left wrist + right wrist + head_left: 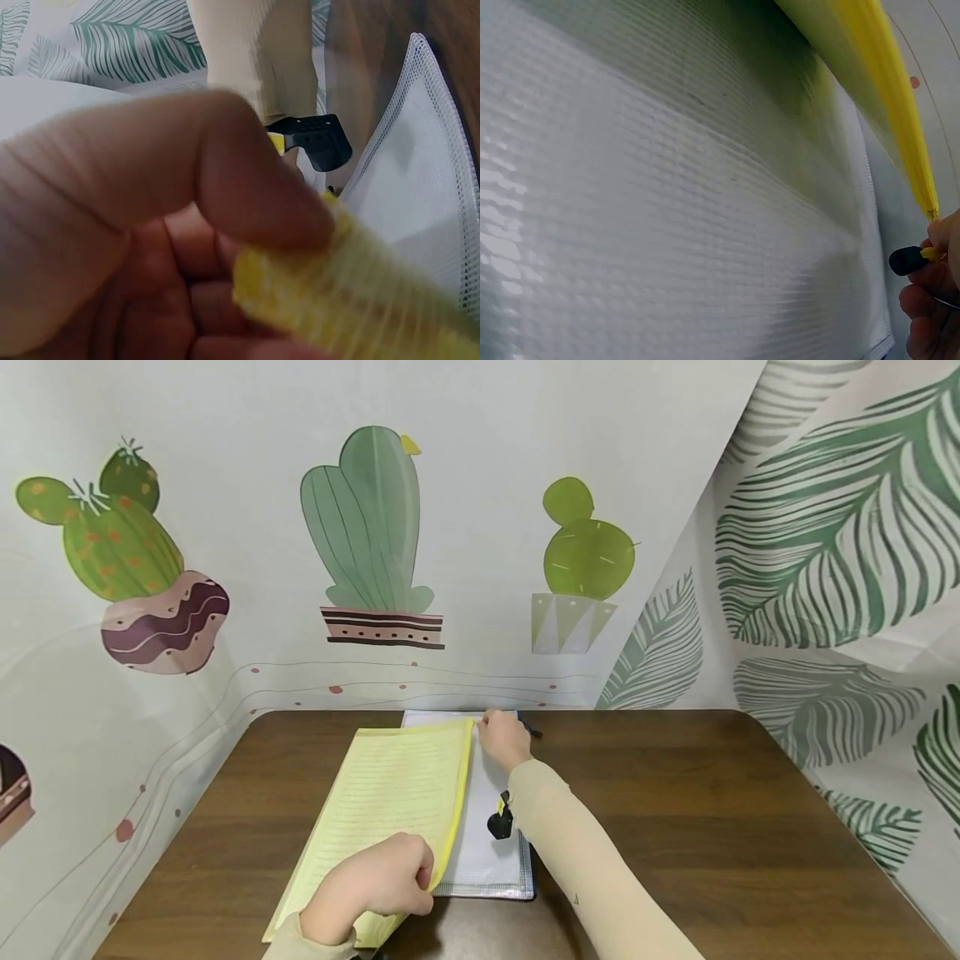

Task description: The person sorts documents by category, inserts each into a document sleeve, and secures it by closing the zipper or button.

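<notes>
A yellow mesh zipper pouch, with lined paper showing through it, is raised on its right side and tilted over a white mesh pouch with a blue edge. My left hand pinches the near right corner of the yellow pouch between thumb and curled fingers; its yellow edging shows close up in the left wrist view. At the far right corner, my right hand pinches the end of the yellow zipper edge. A black zipper pull hangs by those fingers.
Both pouches are over a dark brown wooden table. A small dark pull sticks out past the white pouch's far right corner. Behind the table hangs a white cloth printed with cacti and leaves. A black wrist camera sits at the right sleeve.
</notes>
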{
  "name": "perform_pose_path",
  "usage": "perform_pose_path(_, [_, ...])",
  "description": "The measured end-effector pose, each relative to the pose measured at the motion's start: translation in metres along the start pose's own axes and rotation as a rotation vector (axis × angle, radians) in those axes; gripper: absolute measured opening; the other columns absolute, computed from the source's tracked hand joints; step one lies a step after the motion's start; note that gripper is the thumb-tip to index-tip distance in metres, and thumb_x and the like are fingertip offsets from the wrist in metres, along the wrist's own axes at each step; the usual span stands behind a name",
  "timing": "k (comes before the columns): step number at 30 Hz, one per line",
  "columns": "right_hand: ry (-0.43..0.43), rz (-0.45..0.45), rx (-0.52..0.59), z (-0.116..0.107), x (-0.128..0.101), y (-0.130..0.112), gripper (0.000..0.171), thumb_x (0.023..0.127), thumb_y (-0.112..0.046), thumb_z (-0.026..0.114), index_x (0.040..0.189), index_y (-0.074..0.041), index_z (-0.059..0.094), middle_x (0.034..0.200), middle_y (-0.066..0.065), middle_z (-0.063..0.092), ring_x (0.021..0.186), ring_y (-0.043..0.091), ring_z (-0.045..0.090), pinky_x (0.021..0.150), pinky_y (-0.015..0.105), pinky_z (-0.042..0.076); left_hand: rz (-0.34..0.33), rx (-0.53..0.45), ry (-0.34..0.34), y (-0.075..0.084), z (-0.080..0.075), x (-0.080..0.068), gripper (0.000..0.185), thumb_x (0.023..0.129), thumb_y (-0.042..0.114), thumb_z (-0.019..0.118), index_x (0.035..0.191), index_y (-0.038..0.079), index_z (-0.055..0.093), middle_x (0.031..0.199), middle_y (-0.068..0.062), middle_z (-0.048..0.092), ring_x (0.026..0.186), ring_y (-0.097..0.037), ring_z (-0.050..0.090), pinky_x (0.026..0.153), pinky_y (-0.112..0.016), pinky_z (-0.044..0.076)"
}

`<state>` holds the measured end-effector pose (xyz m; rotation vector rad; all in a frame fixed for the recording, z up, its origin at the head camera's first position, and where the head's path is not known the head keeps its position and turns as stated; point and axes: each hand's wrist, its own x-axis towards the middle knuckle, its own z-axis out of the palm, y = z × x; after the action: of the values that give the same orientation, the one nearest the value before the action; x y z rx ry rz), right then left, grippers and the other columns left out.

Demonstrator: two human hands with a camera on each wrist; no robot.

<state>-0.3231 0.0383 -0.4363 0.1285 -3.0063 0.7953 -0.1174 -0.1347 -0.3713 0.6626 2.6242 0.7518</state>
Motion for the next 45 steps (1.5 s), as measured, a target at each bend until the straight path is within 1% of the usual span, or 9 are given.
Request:
perform_pose_path(3, [-0.007,-0.009,0.021,0.005,-0.001,0.004,0.022,0.096,-0.026,0.047,0.096,-0.012,0.064,0.072,0.001,0.057,0.063,0.017,0.052,0.052,0.031,0.039,-0.004,0.022,0.029,-0.001,0.001,0.002,0.019,0.059,0.005,0.059,0.05,0.015,0.045,0.048,0.012,0.033,0.046,-0.003,0.029,0.043,-0.019,0.026])
perform_pose_path(7, [-0.022,-0.025,0.047,0.006,-0.007,0.005,0.019,0.096,-0.022,0.046,0.09,-0.011,0.06,0.073,0.003,0.057,0.064,0.017,0.051,0.052,0.03,0.038,-0.022,0.051,0.068,-0.006,0.004,0.004,0.027,0.059,0.004,0.057,0.047,0.017,0.036,0.045,0.013,0.025,0.045,-0.005,0.023,0.042,-0.02,0.022])
perform_pose_path(11, [-0.026,-0.042,0.057,0.008,-0.01,0.003,0.019,0.095,-0.023,0.048,0.094,-0.011,0.062,0.083,0.004,0.064,0.069,0.017,0.055,0.057,0.032,0.043,-0.064,0.105,0.118,-0.009,0.006,0.006,0.034,0.064,0.005,0.058,0.05,0.018,0.03,0.047,0.011,0.021,0.044,-0.007,0.02,0.041,-0.021,0.021])
perform_pose_path(14, [-0.024,-0.066,0.059,0.01,-0.011,0.001,0.021,0.095,-0.026,0.05,0.1,-0.012,0.064,0.091,0.004,0.068,0.073,0.017,0.058,0.06,0.033,0.046,-0.106,0.13,0.142,-0.01,0.007,0.006,0.031,0.067,0.006,0.057,0.052,0.016,0.032,0.048,0.009,0.024,0.044,-0.009,0.023,0.041,-0.023,0.023])
perform_pose_path(19, [-0.045,-0.1,0.085,0.011,-0.017,-0.001,0.022,0.095,-0.028,0.051,0.101,-0.013,0.064,0.089,0.003,0.069,0.071,0.015,0.058,0.058,0.03,0.045,-0.171,0.112,0.15,-0.014,0.006,0.007,0.026,0.066,0.003,0.056,0.054,0.013,0.035,0.051,0.005,0.025,0.046,-0.012,0.024,0.042,-0.025,0.024])
perform_pose_path(29, [-0.048,-0.16,0.129,-0.013,-0.042,0.009,0.024,0.094,-0.029,0.05,0.105,-0.012,0.063,0.09,0.003,0.067,0.063,0.012,0.056,0.054,0.026,0.044,-0.247,0.139,0.199,-0.03,0.004,0.011,0.031,0.07,0.003,0.056,0.054,0.014,0.032,0.051,0.005,0.023,0.046,-0.011,0.023,0.043,-0.025,0.024])
perform_pose_path(39, [-0.018,-0.231,0.194,-0.035,-0.075,0.041,0.021,0.091,-0.027,0.057,0.102,-0.011,0.065,0.091,0.002,0.065,0.081,0.015,0.057,0.072,0.031,0.05,-0.305,0.172,0.246,-0.048,-0.002,0.007,0.033,0.073,0.004,0.059,0.054,0.013,0.033,0.052,0.003,0.024,0.047,-0.013,0.025,0.045,-0.026,0.027])
perform_pose_path(43, [-0.016,-0.217,0.209,-0.04,-0.088,0.056,0.019,0.091,-0.025,0.059,0.102,-0.011,0.065,0.095,0.003,0.066,0.087,0.016,0.059,0.079,0.036,0.051,-0.34,0.161,0.242,-0.055,-0.004,0.004,0.03,0.075,0.005,0.059,0.056,0.011,0.037,0.053,0.002,0.028,0.047,-0.013,0.028,0.045,-0.026,0.028])
perform_pose_path(45, [-0.009,-0.205,0.215,-0.042,-0.092,0.064,0.018,0.091,-0.024,0.06,0.102,-0.011,0.065,0.097,0.003,0.067,0.089,0.017,0.06,0.082,0.037,0.051,-0.361,0.157,0.246,-0.057,-0.004,0.002,0.025,0.076,0.006,0.06,0.059,0.009,0.042,0.054,0.0,0.033,0.047,-0.014,0.032,0.046,-0.027,0.031])
